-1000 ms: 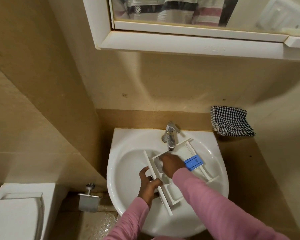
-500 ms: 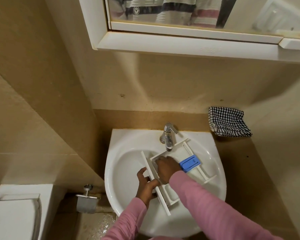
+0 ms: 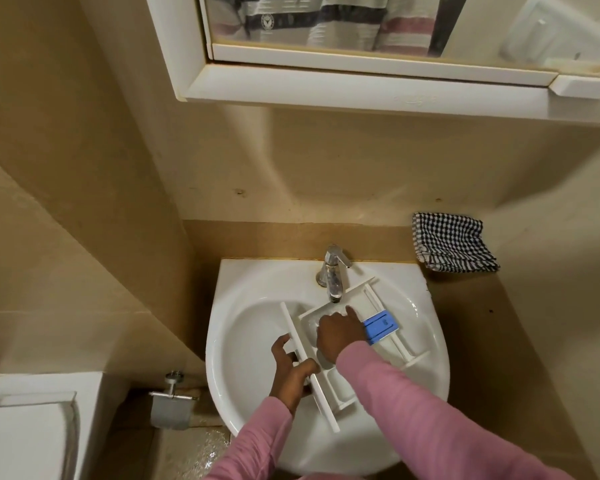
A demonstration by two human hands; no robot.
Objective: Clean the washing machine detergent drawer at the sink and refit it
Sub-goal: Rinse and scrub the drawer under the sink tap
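Your sink point(image 3: 243, 323) has open bowl along its left edge. The detergent drawer point(image 3: 340, 389) lies slantwise across its middle and right. Your left hand point(image 3: 291, 372) grips the drawer's front panel near the sink's front edge. Your right hand point(image 3: 338, 332), apart from it, lies palm-down inside the drawer below the tap point(image 3: 333, 271), one finger toward the blue flap point(image 3: 381, 327); its grip cannot be told.

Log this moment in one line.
left hand: grips detergent drawer front | right hand: inside drawer, below tap | drawer: over sink
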